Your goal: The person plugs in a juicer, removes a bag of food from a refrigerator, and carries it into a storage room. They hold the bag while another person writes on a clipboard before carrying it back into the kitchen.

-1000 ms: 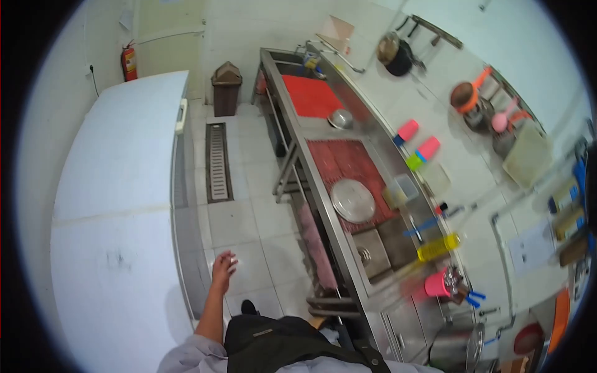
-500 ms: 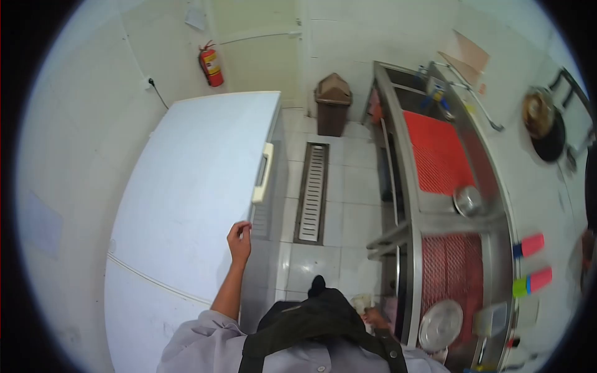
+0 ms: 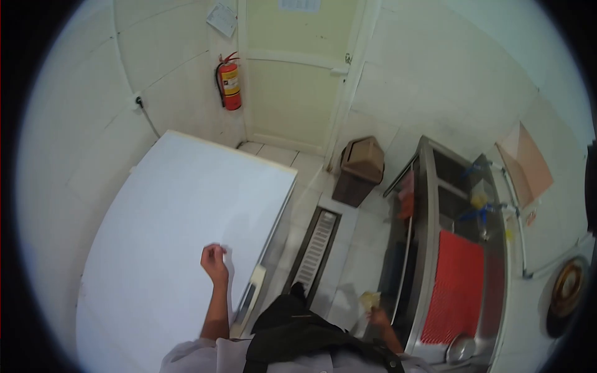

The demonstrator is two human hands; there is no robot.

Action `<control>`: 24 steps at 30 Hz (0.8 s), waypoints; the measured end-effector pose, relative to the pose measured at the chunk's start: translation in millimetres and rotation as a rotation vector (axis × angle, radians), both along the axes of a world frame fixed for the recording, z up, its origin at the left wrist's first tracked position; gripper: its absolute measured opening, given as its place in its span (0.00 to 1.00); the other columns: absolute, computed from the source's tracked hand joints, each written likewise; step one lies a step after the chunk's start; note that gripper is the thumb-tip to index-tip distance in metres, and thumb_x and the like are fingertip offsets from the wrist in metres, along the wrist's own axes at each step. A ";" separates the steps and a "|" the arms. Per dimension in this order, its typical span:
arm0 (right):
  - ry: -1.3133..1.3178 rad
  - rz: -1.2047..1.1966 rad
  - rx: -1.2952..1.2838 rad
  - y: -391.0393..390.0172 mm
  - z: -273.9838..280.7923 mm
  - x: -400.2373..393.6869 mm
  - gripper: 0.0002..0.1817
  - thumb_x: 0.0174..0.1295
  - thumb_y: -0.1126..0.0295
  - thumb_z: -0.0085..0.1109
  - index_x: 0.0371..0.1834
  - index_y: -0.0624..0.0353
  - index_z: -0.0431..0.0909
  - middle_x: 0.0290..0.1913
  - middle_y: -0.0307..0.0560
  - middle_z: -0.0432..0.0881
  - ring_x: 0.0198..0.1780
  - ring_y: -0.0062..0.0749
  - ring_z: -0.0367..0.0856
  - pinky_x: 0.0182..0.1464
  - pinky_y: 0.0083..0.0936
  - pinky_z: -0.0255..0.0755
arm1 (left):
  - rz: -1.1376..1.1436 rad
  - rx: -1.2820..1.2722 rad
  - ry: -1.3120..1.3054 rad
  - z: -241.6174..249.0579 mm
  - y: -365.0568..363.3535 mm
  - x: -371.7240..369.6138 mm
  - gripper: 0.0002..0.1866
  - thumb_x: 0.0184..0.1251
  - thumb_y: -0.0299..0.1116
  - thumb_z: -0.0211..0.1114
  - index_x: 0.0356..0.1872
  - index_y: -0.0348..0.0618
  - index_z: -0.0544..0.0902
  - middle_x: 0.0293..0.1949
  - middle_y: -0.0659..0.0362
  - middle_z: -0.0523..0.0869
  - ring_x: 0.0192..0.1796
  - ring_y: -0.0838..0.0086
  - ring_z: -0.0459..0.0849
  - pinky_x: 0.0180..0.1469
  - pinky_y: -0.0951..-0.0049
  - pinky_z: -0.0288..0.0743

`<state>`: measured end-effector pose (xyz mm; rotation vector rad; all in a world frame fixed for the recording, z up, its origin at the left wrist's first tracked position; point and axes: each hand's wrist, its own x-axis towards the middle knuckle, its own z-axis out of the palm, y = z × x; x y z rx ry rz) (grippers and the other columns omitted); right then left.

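Note:
My left hand (image 3: 214,261) hovers over the white lid of a chest freezer (image 3: 174,217), its fingers loosely curled with nothing visible in them. Low at my right side, my right hand (image 3: 377,317) is closed on a pale yellow, crumpled-looking item (image 3: 369,301). Blur and small size hide what kind of thing it is. The freezer's cream handle (image 3: 250,292) lies to the right of my left forearm.
A slotted floor drain (image 3: 316,245) runs along the tiled aisle. A brown swing-lid bin (image 3: 360,168) stands by the closed door (image 3: 289,93). At right is a steel sink unit (image 3: 429,261) with a red mat (image 3: 457,286). A fire extinguisher (image 3: 229,87) hangs on the wall.
I have moved forward along the aisle, and the door and bin appear nearer. My left hand has passed the handle and is now over the lid. The yellow item in my right hand shows more fully.

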<state>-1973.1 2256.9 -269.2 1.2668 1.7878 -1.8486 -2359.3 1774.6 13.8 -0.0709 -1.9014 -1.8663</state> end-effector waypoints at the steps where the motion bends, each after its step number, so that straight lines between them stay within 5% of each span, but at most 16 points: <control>1: -0.075 0.030 0.023 8.1 7.4 -13.9 0.22 0.69 0.54 0.45 0.51 0.64 0.70 0.41 0.54 0.82 0.33 0.34 0.82 0.31 0.30 0.76 | -0.051 0.032 0.041 11.4 39.5 -40.7 0.05 0.66 0.27 0.56 0.35 0.34 0.76 0.28 0.58 0.79 0.31 0.77 0.77 0.38 0.75 0.74; 3: -0.203 0.217 0.048 35.8 12.0 -43.4 0.23 0.68 0.54 0.47 0.54 0.63 0.71 0.44 0.53 0.82 0.39 0.35 0.83 0.37 0.33 0.77 | -0.193 0.105 0.089 38.2 119.7 -115.3 0.05 0.67 0.27 0.56 0.36 0.34 0.77 0.30 0.58 0.80 0.33 0.77 0.79 0.39 0.76 0.75; 5: 0.244 1.013 0.927 66.2 -1.8 -49.3 0.22 0.66 0.54 0.47 0.43 0.65 0.76 0.35 0.55 0.84 0.31 0.40 0.84 0.32 0.40 0.74 | -0.359 0.173 0.127 56.7 200.3 -189.6 0.05 0.67 0.26 0.57 0.37 0.34 0.77 0.31 0.58 0.80 0.33 0.77 0.80 0.40 0.76 0.75; 6: 0.274 0.997 0.928 102.7 -91.3 28.7 0.22 0.66 0.54 0.47 0.43 0.65 0.76 0.35 0.55 0.84 0.31 0.40 0.84 0.32 0.40 0.74 | -0.440 0.196 0.146 67.9 239.6 -223.7 0.05 0.67 0.26 0.58 0.37 0.34 0.77 0.31 0.58 0.81 0.34 0.77 0.81 0.40 0.77 0.76; 7: 0.027 0.922 0.922 102.9 -113.9 -26.7 0.24 0.66 0.53 0.48 0.53 0.65 0.73 0.48 0.56 0.81 0.48 0.40 0.81 0.48 0.36 0.74 | -0.509 0.165 0.175 82.2 277.5 -254.6 0.05 0.66 0.26 0.59 0.37 0.34 0.77 0.31 0.59 0.81 0.33 0.77 0.81 0.40 0.77 0.76; 8: 0.052 0.912 0.919 95.0 -95.9 -72.2 0.24 0.66 0.53 0.48 0.53 0.65 0.73 0.48 0.56 0.81 0.48 0.40 0.81 0.48 0.36 0.74 | -0.576 0.136 0.200 91.1 309.4 -287.5 0.04 0.66 0.26 0.60 0.37 0.35 0.77 0.31 0.59 0.81 0.33 0.78 0.80 0.40 0.77 0.76; 10: -0.685 0.076 -0.066 93.9 -18.0 -137.4 0.21 0.64 0.54 0.50 0.45 0.62 0.79 0.37 0.54 0.83 0.40 0.42 0.81 0.41 0.39 0.73 | -0.591 0.103 0.233 97.5 366.0 -352.3 0.04 0.66 0.26 0.60 0.37 0.35 0.77 0.30 0.60 0.81 0.32 0.79 0.80 0.39 0.78 0.76; 16: -0.169 0.450 0.230 249.2 -83.7 -315.9 0.15 0.62 0.59 0.51 0.36 0.61 0.79 0.30 0.51 0.81 0.34 0.40 0.80 0.37 0.39 0.73 | -0.543 0.195 0.137 22.4 465.2 -524.9 0.04 0.67 0.26 0.59 0.36 0.34 0.77 0.28 0.60 0.80 0.31 0.80 0.79 0.35 0.80 0.73; 20: 0.225 0.709 0.413 304.4 -71.9 -491.7 0.12 0.61 0.63 0.52 0.29 0.59 0.79 0.25 0.48 0.80 0.30 0.38 0.79 0.35 0.40 0.72 | -0.491 -0.024 0.119 37.2 507.9 -643.1 0.05 0.69 0.26 0.57 0.36 0.34 0.77 0.26 0.60 0.79 0.29 0.78 0.78 0.35 0.78 0.73; 21: 0.251 0.647 0.520 309.6 -74.9 -540.2 0.11 0.57 0.63 0.53 0.28 0.59 0.79 0.30 0.55 0.81 0.36 0.44 0.81 0.38 0.43 0.73 | -0.529 -0.009 0.115 51.7 521.2 -670.9 0.05 0.69 0.26 0.56 0.36 0.34 0.77 0.26 0.61 0.78 0.29 0.79 0.78 0.34 0.78 0.73; 22: 0.536 1.139 0.987 327.9 -56.5 -598.4 0.11 0.55 0.62 0.55 0.28 0.59 0.79 0.32 0.58 0.80 0.36 0.51 0.80 0.39 0.45 0.73 | -0.561 0.018 0.124 69.7 536.8 -704.1 0.05 0.69 0.26 0.56 0.37 0.33 0.77 0.26 0.61 0.78 0.29 0.79 0.78 0.34 0.79 0.73; 23: 0.302 1.032 0.738 328.3 -41.6 -658.6 0.16 0.64 0.61 0.48 0.41 0.63 0.79 0.37 0.52 0.82 0.37 0.42 0.81 0.41 0.38 0.75 | -0.563 -0.075 0.145 81.0 548.8 -741.7 0.06 0.69 0.27 0.56 0.37 0.33 0.78 0.26 0.61 0.78 0.30 0.79 0.78 0.34 0.79 0.72; 24: 0.243 0.686 0.353 320.3 -9.5 -713.0 0.18 0.66 0.60 0.46 0.42 0.63 0.79 0.37 0.51 0.82 0.37 0.38 0.81 0.40 0.37 0.75 | -0.565 -0.170 0.161 88.1 562.0 -779.6 0.07 0.69 0.28 0.57 0.37 0.33 0.78 0.26 0.62 0.78 0.30 0.80 0.78 0.34 0.79 0.72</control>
